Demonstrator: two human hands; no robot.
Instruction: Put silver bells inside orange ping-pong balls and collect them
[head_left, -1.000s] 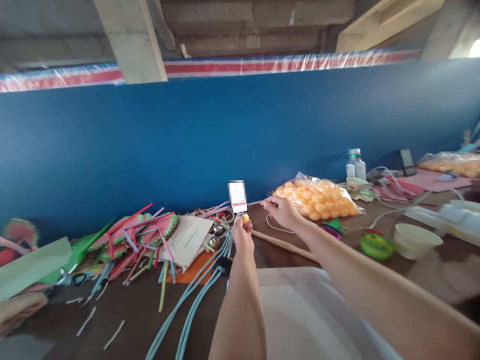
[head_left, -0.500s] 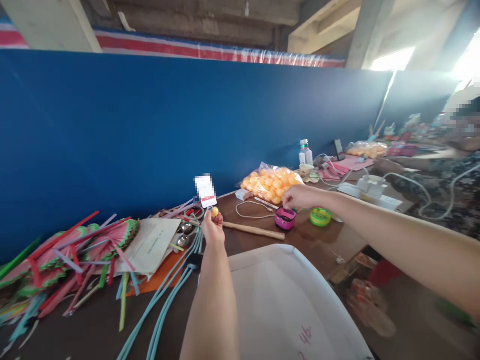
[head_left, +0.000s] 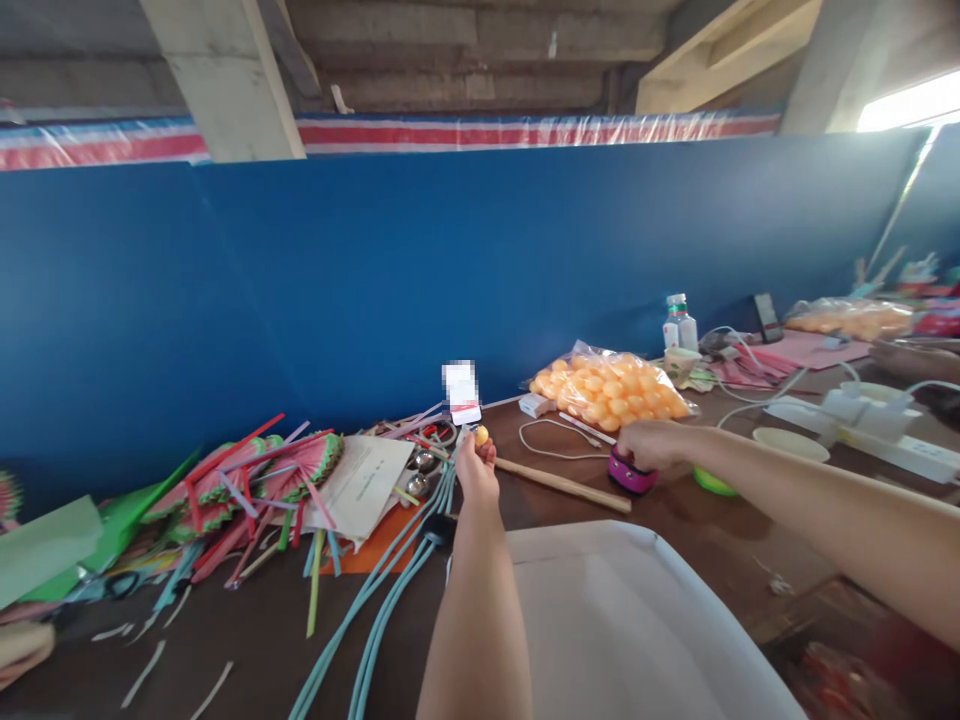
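My left hand (head_left: 478, 468) is closed around a small orange ball (head_left: 481, 435), held just in front of a white card-like thing (head_left: 463, 398) that is partly blurred out. My right hand (head_left: 649, 443) reaches down into a small purple case (head_left: 631, 478), and its fingertips are hidden inside. Beneath my right wrist, a yellow-green round container (head_left: 714, 482) shows in part. A wooden stick (head_left: 566, 484) lies between my two hands. Behind the purple case is a clear bag of orange balls (head_left: 611, 385).
Pink-green paper fans and strips (head_left: 255, 480) cover the left of the table, beside light-blue cords (head_left: 390, 590) and two shiny metal balls (head_left: 418, 484). A large white sheet (head_left: 622, 610) is in front of me. Bottles (head_left: 680, 325) and a power strip (head_left: 885, 430) stand right. A blue partition (head_left: 375, 270) rises behind.
My view has turned left, so everything sits further right. My right hand has come down from above the purple case into it. My left hand still holds the orange ball.
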